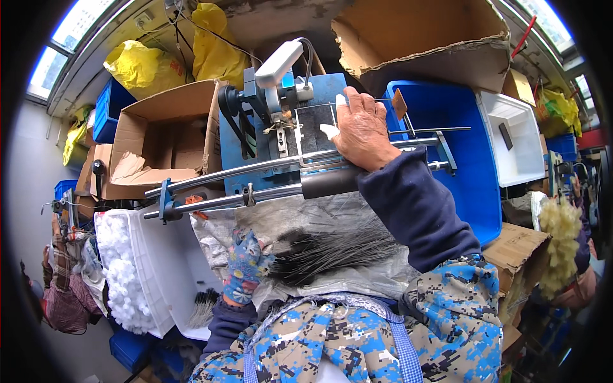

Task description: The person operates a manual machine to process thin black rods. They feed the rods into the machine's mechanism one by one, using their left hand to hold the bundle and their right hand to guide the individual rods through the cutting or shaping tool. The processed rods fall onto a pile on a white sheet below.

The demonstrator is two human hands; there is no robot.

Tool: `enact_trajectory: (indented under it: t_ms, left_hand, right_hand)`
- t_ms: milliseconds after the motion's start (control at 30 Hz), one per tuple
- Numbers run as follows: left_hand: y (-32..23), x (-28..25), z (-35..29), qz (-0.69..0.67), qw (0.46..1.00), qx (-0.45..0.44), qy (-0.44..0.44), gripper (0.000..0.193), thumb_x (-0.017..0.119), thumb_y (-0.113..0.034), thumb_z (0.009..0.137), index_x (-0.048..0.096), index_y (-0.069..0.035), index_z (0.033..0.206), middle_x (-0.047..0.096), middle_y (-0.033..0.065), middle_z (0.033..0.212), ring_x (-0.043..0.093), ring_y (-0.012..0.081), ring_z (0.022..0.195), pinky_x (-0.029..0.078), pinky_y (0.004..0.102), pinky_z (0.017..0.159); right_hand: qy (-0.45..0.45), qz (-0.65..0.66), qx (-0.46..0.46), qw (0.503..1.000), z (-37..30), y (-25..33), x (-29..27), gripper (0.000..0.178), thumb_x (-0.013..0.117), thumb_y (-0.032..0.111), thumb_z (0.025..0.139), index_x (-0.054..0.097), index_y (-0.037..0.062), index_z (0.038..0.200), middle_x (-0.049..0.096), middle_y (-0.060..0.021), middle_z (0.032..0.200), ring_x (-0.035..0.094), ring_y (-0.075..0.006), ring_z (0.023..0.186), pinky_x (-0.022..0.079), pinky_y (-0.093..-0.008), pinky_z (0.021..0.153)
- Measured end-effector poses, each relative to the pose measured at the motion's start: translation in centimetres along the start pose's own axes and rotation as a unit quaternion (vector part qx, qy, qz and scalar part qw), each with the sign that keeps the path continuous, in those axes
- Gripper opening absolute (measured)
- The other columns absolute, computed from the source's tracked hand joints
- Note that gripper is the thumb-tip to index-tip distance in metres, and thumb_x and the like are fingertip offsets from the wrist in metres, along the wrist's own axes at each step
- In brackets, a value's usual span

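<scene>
My right hand (365,131), with white wrapping on its thumb and index finger, rests over the right part of a blue bench machine (268,167). Its fingers curl down over the sliding carriage (329,180), which sits on two steel rails; the part under the palm is hidden. In a blue floral glove, my left hand (246,265) is low on the left with its fingers apart. It is beside the dark ends of a pile of thin wire brushes (338,252) on a grey plastic sheet (357,207). Whether a brush touches its fingertips is unclear.
Left stand an opened cardboard box (163,108) and a white bin (172,255) beside white fluffy pieces (124,274). A blue bin (469,185), a white tray (514,159) and a large carton (440,60) lie to the right. The rails (191,207) jut out left. Other people work at both sides.
</scene>
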State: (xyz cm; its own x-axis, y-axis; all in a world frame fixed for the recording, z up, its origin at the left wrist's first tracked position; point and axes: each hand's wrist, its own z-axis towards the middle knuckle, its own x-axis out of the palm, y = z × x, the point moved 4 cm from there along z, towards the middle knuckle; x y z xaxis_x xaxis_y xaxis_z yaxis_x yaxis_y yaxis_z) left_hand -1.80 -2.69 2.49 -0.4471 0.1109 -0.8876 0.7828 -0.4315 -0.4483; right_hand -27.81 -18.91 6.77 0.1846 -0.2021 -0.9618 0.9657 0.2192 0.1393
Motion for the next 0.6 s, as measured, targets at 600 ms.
enact_trajectory:
  t_ms: [600]
  left_hand:
    - [-3.3, -0.6, 1.7, -0.008, 0.997, 0.066, -0.049, 0.022, 0.069, -0.011, 0.065, 0.064, -0.011, 0.086, 0.054, 0.0110, 0.071, 0.054, 0.0308, 0.066, 0.041, 0.0410, 0.058]
  right_hand:
    - [0.081, 0.104, 0.010, 0.991, -0.2, 3.3, 1.3, 0.061, 0.058, 0.034, 0.081, 0.040, -0.0065, 0.123, 0.044, -0.0211, 0.104, 0.058, -0.0340, 0.085, 0.049, -0.0385, 0.072]
